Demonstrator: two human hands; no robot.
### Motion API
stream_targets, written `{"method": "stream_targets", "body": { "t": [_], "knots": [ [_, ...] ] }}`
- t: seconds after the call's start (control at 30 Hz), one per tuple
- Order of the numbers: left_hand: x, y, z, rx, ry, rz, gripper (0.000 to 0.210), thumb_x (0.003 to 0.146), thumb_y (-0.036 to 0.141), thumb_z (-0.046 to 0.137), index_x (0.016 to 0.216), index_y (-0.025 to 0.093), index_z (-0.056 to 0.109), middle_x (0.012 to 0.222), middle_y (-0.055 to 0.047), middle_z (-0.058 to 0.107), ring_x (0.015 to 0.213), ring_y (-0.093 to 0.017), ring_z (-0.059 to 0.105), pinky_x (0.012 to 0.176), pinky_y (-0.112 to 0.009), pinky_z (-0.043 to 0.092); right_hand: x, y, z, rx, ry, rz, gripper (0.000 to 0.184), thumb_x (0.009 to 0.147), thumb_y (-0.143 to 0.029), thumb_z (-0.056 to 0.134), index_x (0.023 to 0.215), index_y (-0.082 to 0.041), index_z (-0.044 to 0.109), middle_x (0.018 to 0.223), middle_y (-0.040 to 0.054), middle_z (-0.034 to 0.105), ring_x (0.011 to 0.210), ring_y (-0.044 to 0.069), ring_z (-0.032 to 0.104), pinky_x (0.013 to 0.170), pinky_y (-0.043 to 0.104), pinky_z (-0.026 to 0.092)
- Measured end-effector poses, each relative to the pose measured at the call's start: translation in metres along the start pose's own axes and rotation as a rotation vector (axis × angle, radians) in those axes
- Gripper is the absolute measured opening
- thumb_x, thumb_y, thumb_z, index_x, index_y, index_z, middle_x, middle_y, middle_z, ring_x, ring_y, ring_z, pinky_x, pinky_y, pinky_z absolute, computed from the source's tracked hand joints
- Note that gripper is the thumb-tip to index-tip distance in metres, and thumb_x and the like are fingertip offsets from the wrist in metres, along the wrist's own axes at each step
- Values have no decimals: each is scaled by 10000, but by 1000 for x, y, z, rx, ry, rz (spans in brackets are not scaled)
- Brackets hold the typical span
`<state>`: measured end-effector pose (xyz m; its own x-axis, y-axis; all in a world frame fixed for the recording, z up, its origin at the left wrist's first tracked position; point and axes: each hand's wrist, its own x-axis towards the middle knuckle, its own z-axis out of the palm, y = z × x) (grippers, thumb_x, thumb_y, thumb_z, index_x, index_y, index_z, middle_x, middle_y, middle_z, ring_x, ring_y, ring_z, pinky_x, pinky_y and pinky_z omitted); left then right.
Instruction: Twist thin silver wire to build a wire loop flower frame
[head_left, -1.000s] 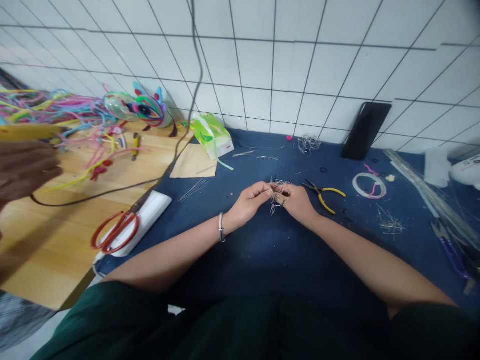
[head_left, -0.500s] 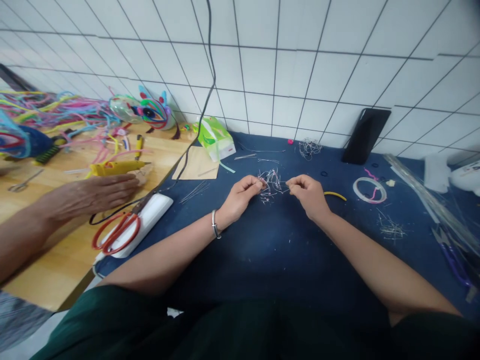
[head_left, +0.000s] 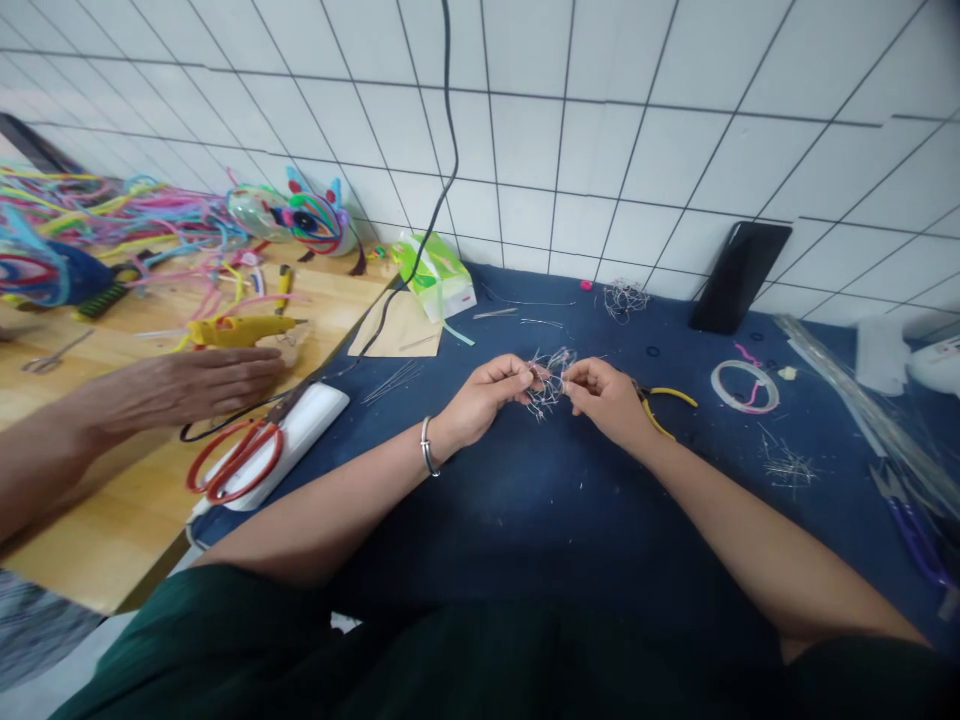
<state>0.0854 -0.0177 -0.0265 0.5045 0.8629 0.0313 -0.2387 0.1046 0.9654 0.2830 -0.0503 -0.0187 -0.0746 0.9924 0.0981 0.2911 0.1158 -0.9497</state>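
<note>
Over the dark blue table cover, a tangled bunch of thin silvery wire [head_left: 545, 400] with small pinkish bits spreads between my two hands. My left hand [head_left: 491, 395], a silver bangle at its wrist, pinches the bunch from the left. On the other side my right hand [head_left: 604, 398] has its thumb and fingers pinched at the bunch's right edge; the exact strand between them is too small to make out. Yellow-handled pliers [head_left: 671, 398] lie partly hidden behind my right hand. Straight wires [head_left: 394, 382] rest beyond my left forearm.
Left, another person's hand [head_left: 195, 390] lies by a yellow glue gun [head_left: 241, 330] on the wooden table. Red-handled scissors [head_left: 238, 460] lie across a white power strip [head_left: 319, 412]. A phone [head_left: 739, 275] leans on the tiled wall. Rightward are a wire coil [head_left: 745, 387] and purple-handled pliers [head_left: 911, 525].
My right hand has moved left, in to the wire bunch, uncovering more of the yellow-handled pliers. My left hand keeps its pinch. The whole view has shifted slightly.
</note>
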Motion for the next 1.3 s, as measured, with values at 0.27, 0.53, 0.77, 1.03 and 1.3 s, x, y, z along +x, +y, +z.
{"method": "stream_targets", "body": {
  "t": [0.27,0.53,0.77,1.03,1.3],
  "knots": [
    [0,-7,4,87,-31,21,203,834,343,613,781,152,570,845,-34,609,829,-132,571,767,-271,455,1,8,3,-146,-2,25,249,764,-364,628,959,-212,664,729,19,650,646,159,593,635,316,494],
    [-1,-11,8,166,-90,39,210,852,346,589,778,153,556,838,-27,601,756,-108,530,749,-262,430,4,10,1,-110,-54,39,137,723,-266,638,836,-189,635,756,16,647,655,143,571,647,298,452],
    [-1,-4,6,223,-101,90,214,863,340,574,760,153,564,879,-46,624,936,-149,561,867,-294,415,5,11,-4,-263,35,-53,114,696,-165,568,776,-206,638,772,3,613,677,135,530,662,291,423],
    [2,0,-3,253,3,132,190,850,326,594,790,146,586,902,-44,606,942,-155,562,797,-264,417,9,17,-7,-121,120,-1,129,671,-134,524,716,-197,627,672,-17,589,596,111,507,590,266,414],
    [4,-6,-6,204,-15,108,166,845,312,599,819,148,600,1010,-59,608,876,-126,555,749,-245,434,7,16,-4,155,-9,113,190,746,-287,615,904,-184,640,707,-9,584,556,95,513,512,240,419]
  ]
}}
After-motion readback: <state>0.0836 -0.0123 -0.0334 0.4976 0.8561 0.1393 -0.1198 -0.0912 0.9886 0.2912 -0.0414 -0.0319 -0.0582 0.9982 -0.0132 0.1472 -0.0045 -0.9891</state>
